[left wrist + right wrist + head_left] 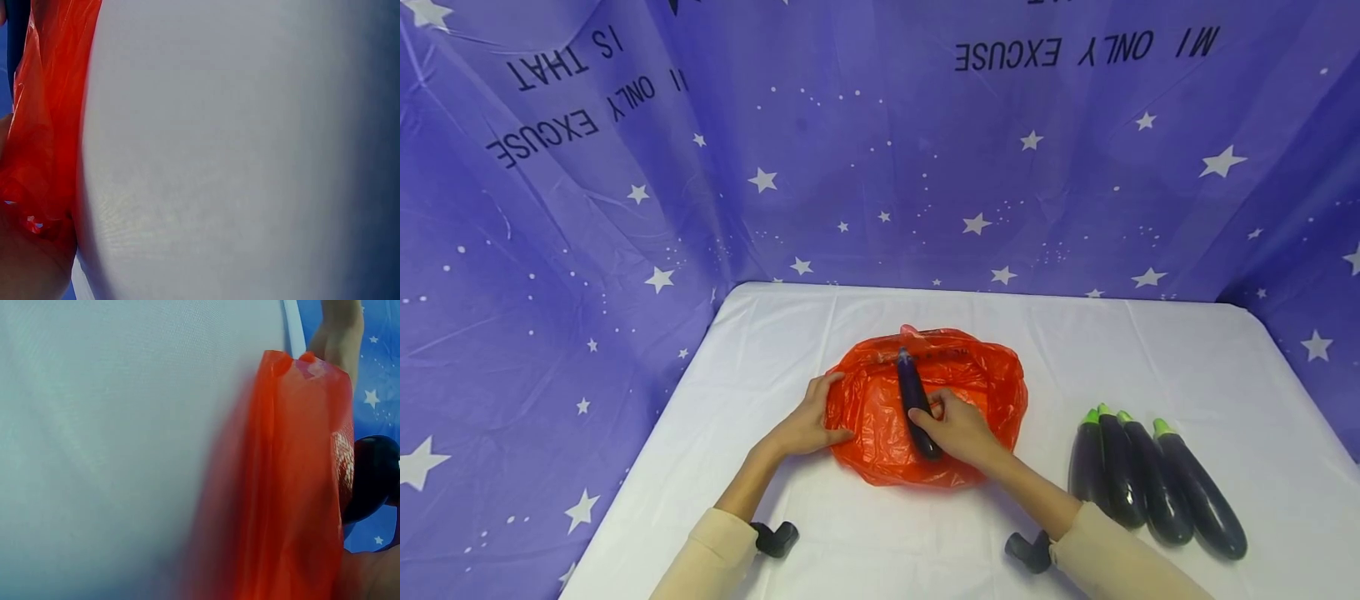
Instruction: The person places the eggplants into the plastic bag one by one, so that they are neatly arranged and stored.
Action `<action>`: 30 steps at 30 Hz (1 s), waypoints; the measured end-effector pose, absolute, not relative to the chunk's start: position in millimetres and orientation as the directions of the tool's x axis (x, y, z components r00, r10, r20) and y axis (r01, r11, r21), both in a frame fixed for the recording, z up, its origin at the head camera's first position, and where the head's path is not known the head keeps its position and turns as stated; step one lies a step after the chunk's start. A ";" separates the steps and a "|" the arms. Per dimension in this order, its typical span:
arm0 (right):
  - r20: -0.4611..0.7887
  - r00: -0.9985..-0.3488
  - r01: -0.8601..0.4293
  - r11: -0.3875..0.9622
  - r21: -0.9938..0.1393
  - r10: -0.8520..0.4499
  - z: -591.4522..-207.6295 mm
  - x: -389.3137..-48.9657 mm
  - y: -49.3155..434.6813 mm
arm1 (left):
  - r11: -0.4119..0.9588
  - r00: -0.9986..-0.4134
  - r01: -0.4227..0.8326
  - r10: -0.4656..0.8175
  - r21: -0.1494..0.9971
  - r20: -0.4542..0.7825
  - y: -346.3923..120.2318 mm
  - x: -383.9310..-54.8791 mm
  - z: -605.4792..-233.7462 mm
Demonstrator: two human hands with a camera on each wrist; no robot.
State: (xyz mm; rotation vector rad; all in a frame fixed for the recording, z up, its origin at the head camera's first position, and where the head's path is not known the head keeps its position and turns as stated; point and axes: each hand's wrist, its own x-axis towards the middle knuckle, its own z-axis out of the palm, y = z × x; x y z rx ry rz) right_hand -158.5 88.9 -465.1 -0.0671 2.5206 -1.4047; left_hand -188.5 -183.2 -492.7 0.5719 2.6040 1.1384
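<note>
A red plastic bag (887, 425) lies spread with its mouth wide on the white-covered table. My right hand (958, 429) grips a dark purple eggplant (913, 387) over the bag's mouth, thumb on top, its stem end pointing away from me. In the right wrist view, the rounded end of that eggplant (373, 478) shows beyond the red bag wall. At the bag's left rim, my left hand (805, 425) holds the plastic between thumb and fingers; some fingertips are hidden. The left wrist view catches the bag's side (53, 125) near the thumb.
Several eggplants (1198, 492) with green stem ends lie side by side on the right of the table (1150, 358). Purple star-printed curtains (880, 167) surround the back and sides. Black devices (777, 540) are strapped at both wrists.
</note>
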 end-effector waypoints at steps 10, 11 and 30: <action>-0.195 -0.955 0.059 0.506 -0.861 -0.222 -468.1 -158.6 73.3 | 0.618 -0.899 0.250 0.435 0.745 -0.059 -181.8 -189.3 -492.7; -0.195 -0.955 0.057 0.506 -0.861 -0.225 -468.0 -158.5 71.4 | 0.617 -0.898 0.248 0.435 0.747 -0.061 -181.6 -189.3 -492.4; -0.232 -0.949 0.097 0.502 -0.859 -0.214 -483.3 -160.5 42.7 | 0.615 -0.894 0.269 0.446 0.741 -0.046 -181.9 -189.8 -496.1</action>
